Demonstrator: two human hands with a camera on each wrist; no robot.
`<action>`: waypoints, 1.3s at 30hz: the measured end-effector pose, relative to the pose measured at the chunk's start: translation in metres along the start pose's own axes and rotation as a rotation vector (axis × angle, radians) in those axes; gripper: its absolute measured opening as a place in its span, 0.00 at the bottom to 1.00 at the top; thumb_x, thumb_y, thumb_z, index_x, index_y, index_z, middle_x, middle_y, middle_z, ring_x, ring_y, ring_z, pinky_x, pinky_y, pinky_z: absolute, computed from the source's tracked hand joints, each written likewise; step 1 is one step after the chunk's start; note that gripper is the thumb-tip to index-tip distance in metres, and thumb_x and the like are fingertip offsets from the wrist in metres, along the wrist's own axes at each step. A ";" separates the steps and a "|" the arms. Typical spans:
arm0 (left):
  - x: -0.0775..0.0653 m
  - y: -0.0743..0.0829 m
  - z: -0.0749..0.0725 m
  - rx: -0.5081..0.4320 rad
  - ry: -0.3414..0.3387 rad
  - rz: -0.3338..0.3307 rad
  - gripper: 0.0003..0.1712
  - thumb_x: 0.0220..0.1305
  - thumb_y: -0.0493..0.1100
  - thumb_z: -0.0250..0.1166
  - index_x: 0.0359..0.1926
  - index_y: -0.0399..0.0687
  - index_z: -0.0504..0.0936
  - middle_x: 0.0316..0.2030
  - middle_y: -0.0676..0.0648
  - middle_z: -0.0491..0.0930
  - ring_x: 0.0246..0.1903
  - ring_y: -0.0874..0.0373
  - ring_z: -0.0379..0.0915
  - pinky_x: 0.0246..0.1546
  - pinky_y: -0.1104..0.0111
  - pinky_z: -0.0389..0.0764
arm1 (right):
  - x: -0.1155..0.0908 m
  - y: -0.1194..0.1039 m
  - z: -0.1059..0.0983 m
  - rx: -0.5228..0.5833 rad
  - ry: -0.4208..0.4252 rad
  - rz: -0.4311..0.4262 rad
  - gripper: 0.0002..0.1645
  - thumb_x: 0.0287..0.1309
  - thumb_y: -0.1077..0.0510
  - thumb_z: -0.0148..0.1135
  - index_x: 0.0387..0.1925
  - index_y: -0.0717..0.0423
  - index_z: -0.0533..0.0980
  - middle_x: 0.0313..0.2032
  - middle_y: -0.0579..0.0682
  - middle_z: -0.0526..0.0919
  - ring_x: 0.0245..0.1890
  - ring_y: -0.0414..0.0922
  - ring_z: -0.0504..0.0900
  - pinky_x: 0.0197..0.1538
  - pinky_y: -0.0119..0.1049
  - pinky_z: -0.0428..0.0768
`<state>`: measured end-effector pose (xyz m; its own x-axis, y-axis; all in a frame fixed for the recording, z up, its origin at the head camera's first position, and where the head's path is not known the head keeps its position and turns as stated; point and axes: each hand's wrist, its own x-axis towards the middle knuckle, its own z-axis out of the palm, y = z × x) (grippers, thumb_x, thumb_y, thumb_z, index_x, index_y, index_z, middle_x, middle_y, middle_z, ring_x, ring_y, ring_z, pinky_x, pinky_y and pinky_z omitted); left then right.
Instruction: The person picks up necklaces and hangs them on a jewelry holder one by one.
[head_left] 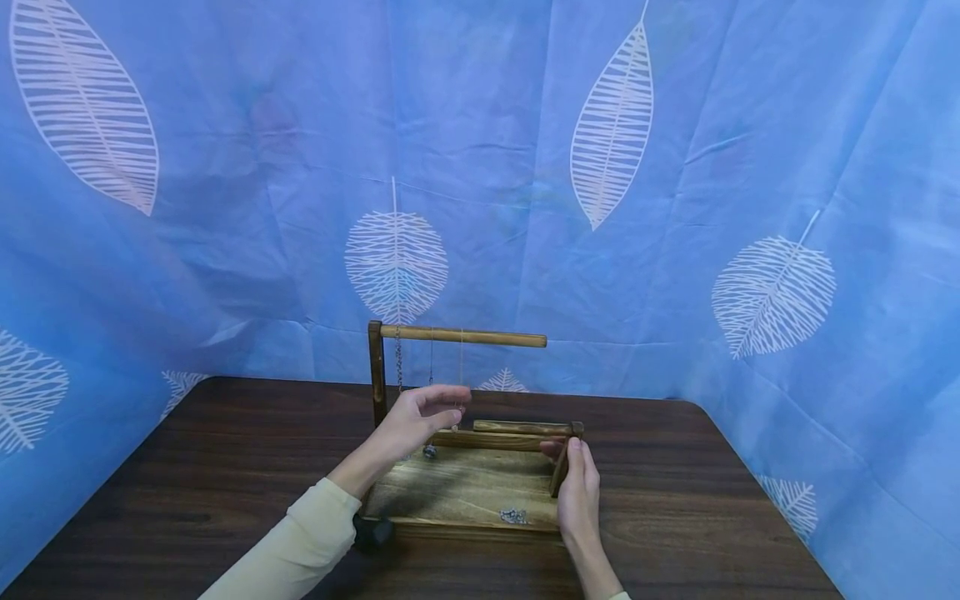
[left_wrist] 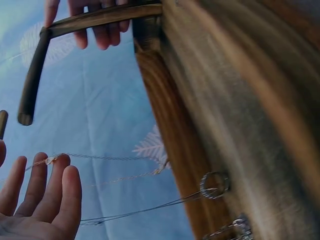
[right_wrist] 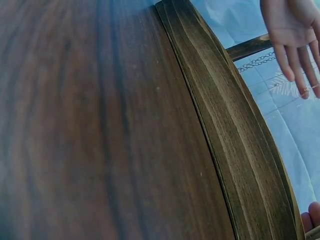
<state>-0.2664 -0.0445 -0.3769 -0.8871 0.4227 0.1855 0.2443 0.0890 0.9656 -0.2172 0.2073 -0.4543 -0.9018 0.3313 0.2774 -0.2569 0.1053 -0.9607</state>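
A wooden jewelry stand [head_left: 450, 492] has a tall bar [head_left: 502, 338] and a short right post [head_left: 560, 471] with a lower bar [head_left: 517, 427]. My left hand [head_left: 423, 417] reaches over the tray, its fingers loosely extended and touching a thin necklace [left_wrist: 100, 157] that hangs from the tall bar. A small bright piece of it lies at the fingertips. My right hand [head_left: 579, 492] grips the short post, thumb in front; its fingers [left_wrist: 102, 35] show behind the post in the left wrist view. Left of the thin necklace hang a thicker chain [head_left: 399, 358] and a fine necklace [head_left: 431, 354].
A small heap of silver chain [head_left: 513, 517] lies on the tray's front right. A ring-shaped pendant [left_wrist: 214, 185] hangs near the tray in the left wrist view. The stand rests on a dark wooden table [head_left: 675, 500] before a blue leaf-patterned cloth [head_left: 495, 167].
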 end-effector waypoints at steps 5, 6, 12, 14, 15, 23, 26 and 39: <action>-0.003 -0.008 0.002 0.001 -0.011 -0.007 0.20 0.72 0.39 0.63 0.63 0.46 0.79 0.58 0.44 0.80 0.57 0.48 0.77 0.55 0.50 0.79 | 0.000 0.000 0.000 0.006 -0.001 0.002 0.34 0.81 0.42 0.30 0.58 0.64 0.73 0.51 0.61 0.82 0.57 0.51 0.76 0.62 0.41 0.71; -0.004 -0.010 0.002 0.004 -0.017 -0.006 0.20 0.72 0.39 0.63 0.63 0.46 0.79 0.58 0.43 0.79 0.56 0.48 0.78 0.53 0.51 0.80 | 0.000 0.000 0.000 0.005 -0.001 0.000 0.34 0.81 0.42 0.30 0.58 0.64 0.73 0.51 0.61 0.82 0.57 0.51 0.76 0.62 0.40 0.71; -0.006 -0.015 0.002 0.020 -0.031 0.012 0.21 0.73 0.41 0.63 0.64 0.46 0.78 0.59 0.40 0.78 0.55 0.45 0.79 0.46 0.61 0.82 | 0.000 0.000 0.000 -0.003 0.005 -0.008 0.34 0.81 0.42 0.30 0.57 0.64 0.74 0.50 0.61 0.82 0.56 0.49 0.76 0.60 0.37 0.71; -0.006 -0.015 0.002 0.023 -0.025 0.012 0.21 0.73 0.41 0.63 0.64 0.46 0.78 0.58 0.41 0.79 0.54 0.43 0.79 0.44 0.61 0.82 | 0.000 0.001 0.000 -0.008 0.003 -0.009 0.34 0.82 0.42 0.30 0.57 0.63 0.74 0.50 0.61 0.82 0.56 0.49 0.76 0.60 0.37 0.71; -0.007 -0.015 0.002 0.026 -0.021 0.010 0.21 0.72 0.41 0.63 0.64 0.46 0.79 0.57 0.43 0.80 0.54 0.43 0.79 0.44 0.61 0.82 | 0.000 0.001 0.000 -0.010 0.002 -0.010 0.34 0.82 0.42 0.30 0.57 0.63 0.74 0.50 0.61 0.82 0.56 0.49 0.76 0.60 0.37 0.71; -0.010 -0.012 0.001 0.027 -0.016 0.016 0.21 0.72 0.42 0.64 0.64 0.47 0.79 0.59 0.42 0.78 0.54 0.44 0.79 0.41 0.60 0.81 | 0.000 0.001 0.001 0.003 0.010 -0.013 0.34 0.82 0.43 0.31 0.56 0.64 0.74 0.50 0.61 0.83 0.56 0.50 0.77 0.60 0.35 0.72; -0.010 -0.012 0.001 0.019 -0.005 0.027 0.20 0.73 0.40 0.63 0.64 0.47 0.79 0.60 0.40 0.78 0.53 0.46 0.80 0.46 0.56 0.82 | 0.000 0.001 0.000 -0.004 0.005 -0.011 0.34 0.82 0.43 0.30 0.56 0.64 0.74 0.50 0.61 0.82 0.56 0.49 0.76 0.61 0.37 0.71; -0.009 -0.013 0.000 -0.001 0.019 0.015 0.20 0.73 0.36 0.60 0.64 0.46 0.78 0.61 0.43 0.77 0.53 0.50 0.80 0.56 0.49 0.77 | 0.001 0.001 0.000 -0.003 0.006 -0.011 0.34 0.82 0.43 0.31 0.56 0.65 0.74 0.50 0.62 0.82 0.57 0.50 0.75 0.61 0.42 0.69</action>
<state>-0.2612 -0.0497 -0.3911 -0.8906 0.4066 0.2039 0.2579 0.0821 0.9627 -0.2184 0.2077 -0.4550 -0.8971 0.3354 0.2876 -0.2653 0.1116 -0.9577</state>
